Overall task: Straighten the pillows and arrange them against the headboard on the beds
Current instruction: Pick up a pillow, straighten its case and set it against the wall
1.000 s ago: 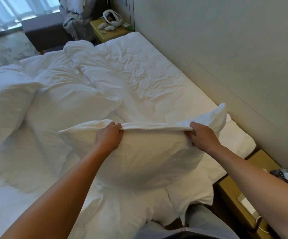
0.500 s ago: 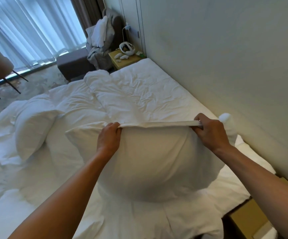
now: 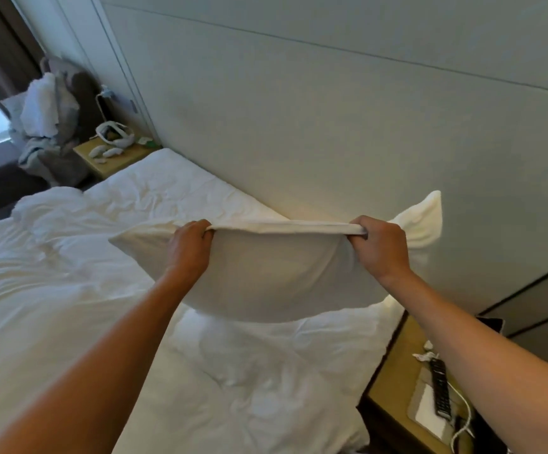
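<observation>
Pillow (image 3: 275,276) hangs at the centre of the head view, held up off the bed (image 3: 69,290) by its top seam, its bulging body sagging below the seam and its lower edge clear of the rumpled sheet. The left hand (image 3: 189,249) grips the seam at about 9 o'clock from the pillow's middle, fingers curled tight over the fabric; the right hand (image 3: 380,247) grips the same seam at about 3 o'clock, fingers also curled round a bunched fold. The seam is stretched taut between them. One pillow corner (image 3: 425,221) sticks up past the right hand at 2 o'clock, close to the headboard (image 3: 331,126), which fills the upper half of the frame; I cannot tell whether it touches. A crumpled duvet (image 3: 43,217) lies at 9 o'clock. At 5 o'clock stands a nightstand (image 3: 397,378) with a remote (image 3: 439,388) and a white cable (image 3: 462,417) on it. At 10 o'clock a second nightstand (image 3: 115,158) carries small white items, with a heap of clothes (image 3: 46,119) just beyond it.
</observation>
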`<state>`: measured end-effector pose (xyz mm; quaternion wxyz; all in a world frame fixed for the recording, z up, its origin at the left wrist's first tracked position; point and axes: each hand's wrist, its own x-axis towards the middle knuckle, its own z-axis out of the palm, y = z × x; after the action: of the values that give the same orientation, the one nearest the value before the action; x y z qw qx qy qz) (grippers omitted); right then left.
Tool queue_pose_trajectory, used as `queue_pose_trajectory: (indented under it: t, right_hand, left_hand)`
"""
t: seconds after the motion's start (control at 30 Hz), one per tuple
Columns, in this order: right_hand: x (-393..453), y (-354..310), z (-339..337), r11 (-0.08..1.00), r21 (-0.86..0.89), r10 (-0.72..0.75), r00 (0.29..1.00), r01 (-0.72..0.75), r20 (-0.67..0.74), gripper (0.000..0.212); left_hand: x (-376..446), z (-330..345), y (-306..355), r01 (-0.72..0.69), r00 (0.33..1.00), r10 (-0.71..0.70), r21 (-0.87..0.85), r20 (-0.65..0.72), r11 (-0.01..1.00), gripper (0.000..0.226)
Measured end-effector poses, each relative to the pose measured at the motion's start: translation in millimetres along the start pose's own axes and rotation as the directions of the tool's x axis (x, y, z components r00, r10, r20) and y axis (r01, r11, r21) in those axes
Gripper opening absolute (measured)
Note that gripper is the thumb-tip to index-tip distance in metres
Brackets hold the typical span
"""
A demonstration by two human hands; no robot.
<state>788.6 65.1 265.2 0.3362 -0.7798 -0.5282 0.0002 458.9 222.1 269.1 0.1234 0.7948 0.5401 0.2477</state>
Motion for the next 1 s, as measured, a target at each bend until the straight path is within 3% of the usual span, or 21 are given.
queue_pose_trajectory:
  t: [0.3,0.67,1.0]
  right_hand:
    - [19,68,37,0.981,0.055,0.18,0.981,-0.184,0.067,0.009]
    - [94,152,105,0.955,0.118,0.257,0.959,-0.271,0.119,0.008]
    - [102,177,140,0.886,0.174,0.394,0.895,-0.431,0.209,0.004]
  left_hand:
    - [60,89,17,0.018,0.992,-0.013,-0.041,0.129,0.999,0.02]
    - [140,176,37,0.082,0.97,-0.103,0.101,0.222,0.991,0.024]
    - [143,203,58,0.181,0.945,-0.223,0.185,0.24,0.966,0.024]
